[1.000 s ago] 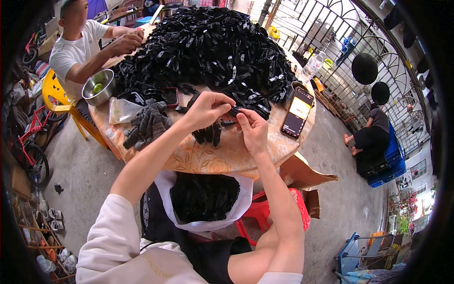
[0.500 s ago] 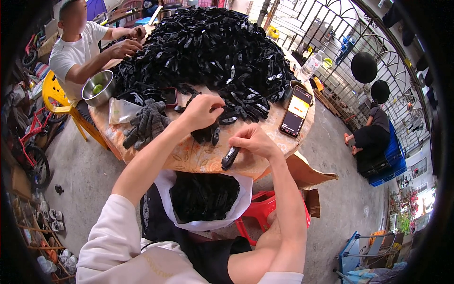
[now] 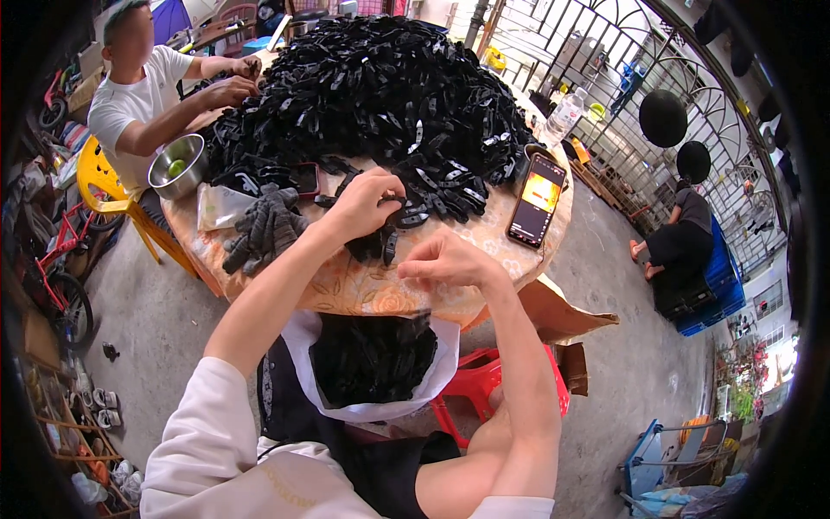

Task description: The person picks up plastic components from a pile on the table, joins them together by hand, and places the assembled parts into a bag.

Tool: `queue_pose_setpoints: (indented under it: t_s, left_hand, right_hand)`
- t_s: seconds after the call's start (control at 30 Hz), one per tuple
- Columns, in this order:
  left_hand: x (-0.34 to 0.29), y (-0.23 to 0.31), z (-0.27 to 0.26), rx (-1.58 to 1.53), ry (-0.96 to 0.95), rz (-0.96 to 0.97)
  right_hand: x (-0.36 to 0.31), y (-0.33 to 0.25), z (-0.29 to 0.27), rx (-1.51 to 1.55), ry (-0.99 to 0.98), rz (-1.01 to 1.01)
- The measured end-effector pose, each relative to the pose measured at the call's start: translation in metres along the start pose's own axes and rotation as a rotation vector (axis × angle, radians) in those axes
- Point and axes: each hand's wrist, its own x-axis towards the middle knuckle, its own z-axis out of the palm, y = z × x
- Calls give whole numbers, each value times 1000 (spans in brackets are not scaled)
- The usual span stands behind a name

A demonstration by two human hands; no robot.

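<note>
A large heap of small black plastic parts (image 3: 380, 95) covers much of the round table. My left hand (image 3: 367, 208) is at its near edge, fingers closed on a slim black plastic part (image 3: 394, 200). Several loose black parts lie just under and beside that hand. Above the table's front edge, my right hand (image 3: 450, 259) has its fingers bent but apart, with nothing between them. Below it, a blurred dark part (image 3: 421, 318) hangs in the air over a white bag (image 3: 298, 355). Similar black parts fill the bag.
A lit phone (image 3: 536, 201) leans at the table's right. Dark gloves (image 3: 264, 229), a clear plastic bag (image 3: 220, 208) and a steel bowl (image 3: 194, 169) stand at the left. A co-worker (image 3: 138, 95) handles parts there. A red stool (image 3: 471, 385) and cardboard (image 3: 562, 311) are below the table.
My right hand has let go of the black part it held, which has dropped toward the bag. My left hand has taken hold of a black part.
</note>
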Motion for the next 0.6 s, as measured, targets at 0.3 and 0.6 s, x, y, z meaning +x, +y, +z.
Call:
queue_pose_setpoints:
  t_s: [0.3, 0.6]
  left_hand:
    - [6, 20, -6, -352, 187, -194]
    - [9, 15, -5, -685, 398, -316]
  right_hand:
    - [26, 38, 23, 3, 723, -349]
    - [22, 34, 28, -668, 868, -307]
